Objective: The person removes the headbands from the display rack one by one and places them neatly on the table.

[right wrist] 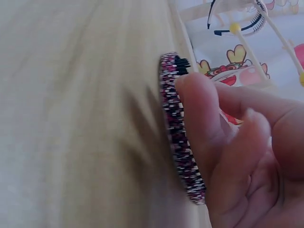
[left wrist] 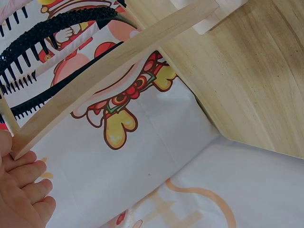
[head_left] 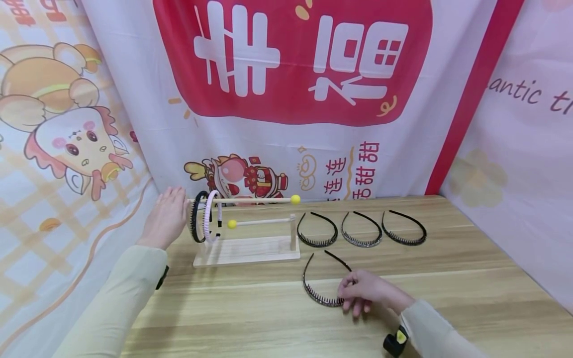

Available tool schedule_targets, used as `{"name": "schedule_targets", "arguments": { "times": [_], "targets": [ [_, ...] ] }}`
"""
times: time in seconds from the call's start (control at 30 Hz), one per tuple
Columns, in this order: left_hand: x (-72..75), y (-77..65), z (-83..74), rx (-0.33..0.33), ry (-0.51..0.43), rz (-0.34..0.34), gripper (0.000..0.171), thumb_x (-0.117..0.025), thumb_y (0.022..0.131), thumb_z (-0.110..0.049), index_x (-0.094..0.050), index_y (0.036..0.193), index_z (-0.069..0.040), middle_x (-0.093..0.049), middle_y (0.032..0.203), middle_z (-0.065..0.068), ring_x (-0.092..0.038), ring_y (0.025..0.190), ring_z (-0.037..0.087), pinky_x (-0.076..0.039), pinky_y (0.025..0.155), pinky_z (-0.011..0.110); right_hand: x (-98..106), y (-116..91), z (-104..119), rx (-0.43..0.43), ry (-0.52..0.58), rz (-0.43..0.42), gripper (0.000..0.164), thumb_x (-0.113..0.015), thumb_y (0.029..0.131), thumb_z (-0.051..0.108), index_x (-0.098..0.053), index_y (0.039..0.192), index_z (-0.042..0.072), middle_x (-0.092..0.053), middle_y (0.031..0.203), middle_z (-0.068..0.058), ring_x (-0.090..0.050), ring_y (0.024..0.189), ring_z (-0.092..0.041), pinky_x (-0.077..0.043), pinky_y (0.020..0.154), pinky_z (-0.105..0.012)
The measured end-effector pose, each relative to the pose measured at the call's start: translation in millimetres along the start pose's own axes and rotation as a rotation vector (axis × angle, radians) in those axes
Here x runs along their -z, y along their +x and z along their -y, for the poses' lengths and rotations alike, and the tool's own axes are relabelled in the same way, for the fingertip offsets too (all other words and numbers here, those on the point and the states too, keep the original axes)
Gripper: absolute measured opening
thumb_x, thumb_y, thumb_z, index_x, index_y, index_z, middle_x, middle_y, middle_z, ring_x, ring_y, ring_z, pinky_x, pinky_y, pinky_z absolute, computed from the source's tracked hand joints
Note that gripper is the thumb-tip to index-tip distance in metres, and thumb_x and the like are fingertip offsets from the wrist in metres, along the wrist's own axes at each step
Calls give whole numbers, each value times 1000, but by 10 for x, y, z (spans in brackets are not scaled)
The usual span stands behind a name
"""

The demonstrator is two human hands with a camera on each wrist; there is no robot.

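In the head view my left hand (head_left: 166,219) is at the left end of a wooden headband stand (head_left: 250,251). The left wrist view shows its thumb and fingers gripping the top of the stand's upright (left wrist: 90,80). A black headband (head_left: 195,219) and a pale pink headband (head_left: 208,219) hang on the upper rod beside it. My right hand (head_left: 371,291) is low over the table, thumb and index finger pinching the side of a sequined toothed headband (head_left: 319,297). Its sparkling outer band (right wrist: 176,128) shows beside the fingertips in the right wrist view; the hand hides part of it.
Behind the right hand lie three more headbands on the wooden table (head_left: 233,318): a black one (head_left: 318,242), a silver-grey one (head_left: 361,242) and another black one (head_left: 405,240). Yellow balls (head_left: 295,199) cap the stand's rods. Printed cloth (head_left: 286,134) hangs behind the table.
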State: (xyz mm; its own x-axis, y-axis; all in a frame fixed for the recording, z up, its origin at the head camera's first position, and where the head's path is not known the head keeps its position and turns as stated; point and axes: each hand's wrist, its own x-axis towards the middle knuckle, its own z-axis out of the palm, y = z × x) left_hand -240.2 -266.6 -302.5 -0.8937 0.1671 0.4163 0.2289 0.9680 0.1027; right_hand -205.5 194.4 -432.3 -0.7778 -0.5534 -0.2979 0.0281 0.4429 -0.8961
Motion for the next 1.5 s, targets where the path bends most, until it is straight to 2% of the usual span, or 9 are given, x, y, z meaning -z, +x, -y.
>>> {"name": "schedule_targets", "arguments": {
  "times": [0.37, 0.6, 0.77, 0.87, 1.0, 1.1, 1.23, 1.5],
  "targets": [
    [0, 9, 10, 5, 2, 10, 46, -27, 101, -16, -29, 133, 18, -27, 136, 37, -20, 128, 49, -5, 110, 50, 164, 60, 349, 57, -40, -13, 29, -64, 86, 20, -57, 103, -1, -66, 80, -16, -61, 52, -19, -46, 40, -20],
    [1, 6, 9, 3, 16, 11, 46, -27, 101, -16, -30, 132, 18, -27, 136, 37, -20, 128, 49, -6, 110, 50, 270, 158, 655, 90, -78, -22, 26, -65, 85, 20, -59, 105, 5, -66, 84, -16, -62, 58, -29, -49, 41, -25],
    [0, 1, 13, 3, 17, 15, 46, -27, 101, -15, -29, 132, 19, -27, 136, 37, -20, 128, 50, -5, 110, 51, 344, 266, 901, 121, -99, -22, 27, -64, 86, 18, -57, 107, 4, -66, 85, -15, -62, 61, -27, -52, 45, -29],
    [-1, -2, 14, 6, 13, 14, 46, -27, 101, -15, -29, 132, 19, -27, 136, 37, -19, 128, 50, -5, 110, 51, 381, 325, 1040, 139, -108, -43, 32, -66, 85, 22, -57, 110, 5, -66, 86, -13, -64, 64, -26, -54, 50, -33],
    [2, -2, 11, 10, 7, 11, 46, -28, 101, -15, -29, 132, 18, -27, 136, 37, -20, 128, 50, -6, 110, 51, 405, 378, 1252, 162, -115, -65, 35, -66, 85, 24, -56, 114, 7, -66, 89, -12, -64, 71, -33, -56, 56, -38],
    [7, -2, 11, 10, 6, 8, 46, -27, 101, -15, -30, 132, 18, -27, 136, 37, -20, 128, 50, -6, 110, 51, 407, 440, 1406, 194, -113, -71, 36, -65, 86, 21, -55, 117, 6, -66, 92, -12, -63, 73, -35, -56, 60, -42],
    [9, 0, 15, 12, 7, 12, 46, -27, 101, -15, -29, 132, 18, -27, 137, 37, -20, 128, 50, -6, 110, 51, 383, 546, 1599, 232, -129, -92, 35, -65, 86, 21, -56, 117, 9, -66, 93, -10, -64, 71, -30, -56, 61, -42],
    [-9, 9, 20, 16, -2, 25, 47, -27, 101, -16, -28, 133, 18, -25, 137, 36, -19, 129, 50, -5, 110, 51, 219, 728, 1905, 285, -131, -125, 38, -67, 85, 23, -55, 120, 12, -66, 96, -8, -65, 72, -28, -56, 61, -41]
  ]
}}
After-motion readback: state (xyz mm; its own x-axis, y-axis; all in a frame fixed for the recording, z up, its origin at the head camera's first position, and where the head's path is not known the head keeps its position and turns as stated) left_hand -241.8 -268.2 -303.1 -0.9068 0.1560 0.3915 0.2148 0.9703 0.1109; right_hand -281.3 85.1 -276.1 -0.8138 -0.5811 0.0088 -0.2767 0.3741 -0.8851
